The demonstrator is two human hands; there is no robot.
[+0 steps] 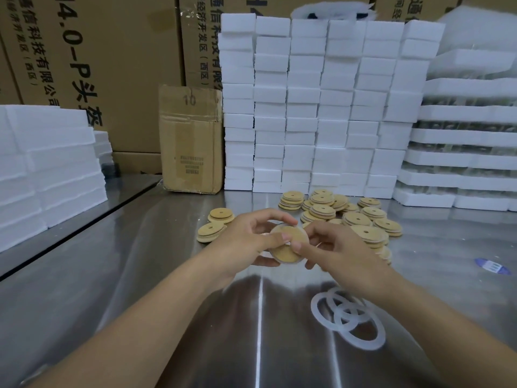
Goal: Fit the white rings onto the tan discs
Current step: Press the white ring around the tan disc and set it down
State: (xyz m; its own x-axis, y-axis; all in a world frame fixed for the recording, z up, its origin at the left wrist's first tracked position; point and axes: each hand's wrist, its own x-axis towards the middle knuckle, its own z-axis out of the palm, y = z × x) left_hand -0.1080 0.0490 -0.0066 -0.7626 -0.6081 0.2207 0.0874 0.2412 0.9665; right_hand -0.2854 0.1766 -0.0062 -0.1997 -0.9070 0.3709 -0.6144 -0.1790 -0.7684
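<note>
A tan disc (286, 251) is held above the steel table between both hands, with a thin white ring showing around its edge. My left hand (246, 239) grips it from the left, thumb on its face. My right hand (333, 247) pinches it from the right. Several loose white rings (349, 315) lie overlapping on the table under my right forearm. A heap of tan discs with centre holes (347, 212) sits behind my hands, and two more discs (215, 224) lie to the left.
The steel table (167, 261) is walled at the back by stacked white foam blocks (321, 107) and a small cardboard box (191, 141). More foam stacks stand left (47, 169) and right (461, 152). A blue-and-white label (492, 266) lies at the right.
</note>
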